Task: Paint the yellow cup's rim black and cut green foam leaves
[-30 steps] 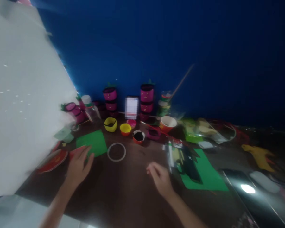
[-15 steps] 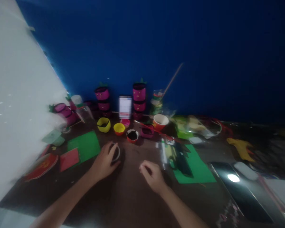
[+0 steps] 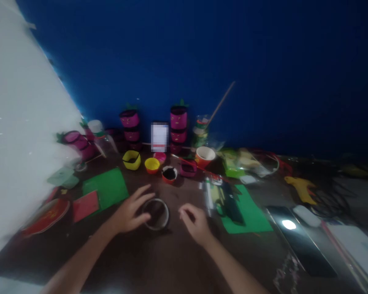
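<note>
A dark round ring-like piece with a pale rim [image 3: 167, 213] lies on the brown table [image 3: 171, 261] between my hands. My left hand [image 3: 131, 211] is at its left side with the fingers spread, thumb and fingertips by the rim; whether they touch it is unclear. To the right of the ring, my right hand [image 3: 195, 222] rests with its fingers curled together. Anything inside those curled fingers is too blurred to make out. Beyond the ring stands a small red cup with dark contents [image 3: 169, 174].
Green sheets [image 3: 108, 185] lie left and right, the left one under a red piece [image 3: 86, 205]. Yellow cups [image 3: 131, 160], a paper cup [image 3: 205, 157] and purple stacked figures [image 3: 178, 120] stand behind. At right are a phone [image 3: 303, 241] and a yellow glue gun [image 3: 302, 190].
My left hand has opened and drawn slightly left, and the ring now lies flat in fuller view. My right hand keeps its curled pose. The whole view has shifted slightly.
</note>
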Tool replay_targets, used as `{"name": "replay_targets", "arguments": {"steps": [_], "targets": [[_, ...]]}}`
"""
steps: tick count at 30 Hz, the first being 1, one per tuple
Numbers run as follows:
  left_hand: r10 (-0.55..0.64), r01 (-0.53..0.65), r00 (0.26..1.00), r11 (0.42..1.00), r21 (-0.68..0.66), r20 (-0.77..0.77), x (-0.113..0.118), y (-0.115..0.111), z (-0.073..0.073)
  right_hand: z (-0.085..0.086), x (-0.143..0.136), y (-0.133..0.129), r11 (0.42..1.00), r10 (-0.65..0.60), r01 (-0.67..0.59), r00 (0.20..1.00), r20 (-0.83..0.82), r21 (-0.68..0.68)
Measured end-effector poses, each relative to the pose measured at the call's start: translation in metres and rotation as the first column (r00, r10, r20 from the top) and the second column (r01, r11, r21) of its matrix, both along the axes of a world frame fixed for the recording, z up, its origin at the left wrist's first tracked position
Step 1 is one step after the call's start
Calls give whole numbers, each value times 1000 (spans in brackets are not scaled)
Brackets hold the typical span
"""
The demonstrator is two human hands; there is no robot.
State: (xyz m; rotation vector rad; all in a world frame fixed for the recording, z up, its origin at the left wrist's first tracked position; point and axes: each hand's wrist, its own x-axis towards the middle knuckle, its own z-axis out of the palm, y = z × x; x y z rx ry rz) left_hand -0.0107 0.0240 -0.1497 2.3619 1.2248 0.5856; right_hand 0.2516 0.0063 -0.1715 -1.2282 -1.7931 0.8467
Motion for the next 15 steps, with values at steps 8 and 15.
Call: {"name": "replay_targets", "arguments": {"steps": [8,15], "targets": [[640,-544,600,767,341,-481,-41,-3,0,28,20,12,972,-82,38,980,183,231],[668,-517,559,744,424,-491,-66,-19,-26,75,81,15,963,-258,120,659,706,241]]}}
